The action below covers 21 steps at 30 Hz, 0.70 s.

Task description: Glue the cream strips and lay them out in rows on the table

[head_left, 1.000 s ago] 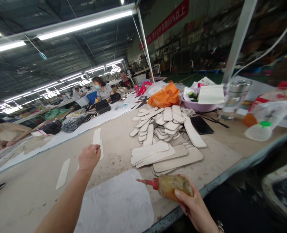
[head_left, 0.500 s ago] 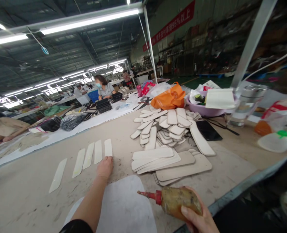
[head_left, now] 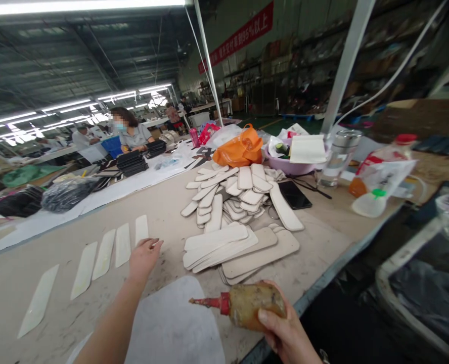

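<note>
My right hand [head_left: 287,331] is wrapped around a stained, yellowish glue bottle [head_left: 247,307], held on its side with its red nozzle pointing left. Below the nozzle lies a white sheet [head_left: 175,323] with a rounded corner. My left hand [head_left: 145,257] is over the table by the lower end of a pale strip [head_left: 141,228], its fingers loosely extended to the right with nothing visible in them. Several more pale strips [head_left: 103,254] lie spaced out to its left. Right of this hand is a fanned stack of white strips [head_left: 217,240] on larger beige pieces [head_left: 262,260].
Behind the stack is a heap of rounded pieces [head_left: 243,197]. A black phone [head_left: 295,195], an orange bag [head_left: 239,146], a purple basin [head_left: 296,168], a glass bottle [head_left: 338,156] and a green-capped squeeze bottle [head_left: 370,203] stand around it. A masked co-worker [head_left: 131,132] sits beyond.
The view has swung right, shifting everything left. My left hand has come off the rightmost strip, its fingers now pointing right. The glue bottle stays in my right hand.
</note>
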### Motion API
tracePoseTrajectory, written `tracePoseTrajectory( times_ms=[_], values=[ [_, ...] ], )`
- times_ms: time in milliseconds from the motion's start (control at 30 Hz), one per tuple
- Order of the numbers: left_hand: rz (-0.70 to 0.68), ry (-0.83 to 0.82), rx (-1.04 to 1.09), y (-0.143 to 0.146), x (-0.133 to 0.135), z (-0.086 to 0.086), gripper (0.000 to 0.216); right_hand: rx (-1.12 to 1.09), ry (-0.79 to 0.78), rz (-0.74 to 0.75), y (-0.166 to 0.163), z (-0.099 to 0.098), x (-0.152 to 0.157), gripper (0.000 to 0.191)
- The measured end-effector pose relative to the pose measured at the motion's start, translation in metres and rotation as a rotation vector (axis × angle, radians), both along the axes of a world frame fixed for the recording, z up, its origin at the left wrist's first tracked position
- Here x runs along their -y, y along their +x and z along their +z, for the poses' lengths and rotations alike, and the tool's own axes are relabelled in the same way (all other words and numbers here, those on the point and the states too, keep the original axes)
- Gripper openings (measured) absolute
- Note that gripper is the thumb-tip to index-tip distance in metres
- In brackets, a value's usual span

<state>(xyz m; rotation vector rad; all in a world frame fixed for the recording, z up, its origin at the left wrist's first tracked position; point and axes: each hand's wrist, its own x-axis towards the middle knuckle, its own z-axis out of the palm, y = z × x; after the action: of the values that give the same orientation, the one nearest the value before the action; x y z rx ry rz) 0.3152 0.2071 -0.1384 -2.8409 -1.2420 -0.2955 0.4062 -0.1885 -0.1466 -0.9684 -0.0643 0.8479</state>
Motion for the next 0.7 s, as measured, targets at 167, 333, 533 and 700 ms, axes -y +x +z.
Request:
tracePoseTrajectory(
  times_ms=[167,333,533,700],
  values=[
    [-0.367,-0.143,-0.047,0.034,0.039,-0.009,0.029,0.014,-0.04,0.008,-0.003,-0.003,0.003,0.069],
    [-0.532,-0.217,-0.113,0.052,0.045,-0.014,0.028,0.055,-0.003,0.019,-0.004,-0.006,0.006,0.066],
    [-0.638,-0.278,-0.199,0.054,0.035,-0.009,0.028,0.049,0.014,-0.023,-0.001,-0.001,0.006,0.064],
    [-0.65,-0.228,-0.264,0.056,0.038,-0.005,0.029,0.031,0.099,-0.06,0.0,-0.012,0.0,0.062]
  ],
)
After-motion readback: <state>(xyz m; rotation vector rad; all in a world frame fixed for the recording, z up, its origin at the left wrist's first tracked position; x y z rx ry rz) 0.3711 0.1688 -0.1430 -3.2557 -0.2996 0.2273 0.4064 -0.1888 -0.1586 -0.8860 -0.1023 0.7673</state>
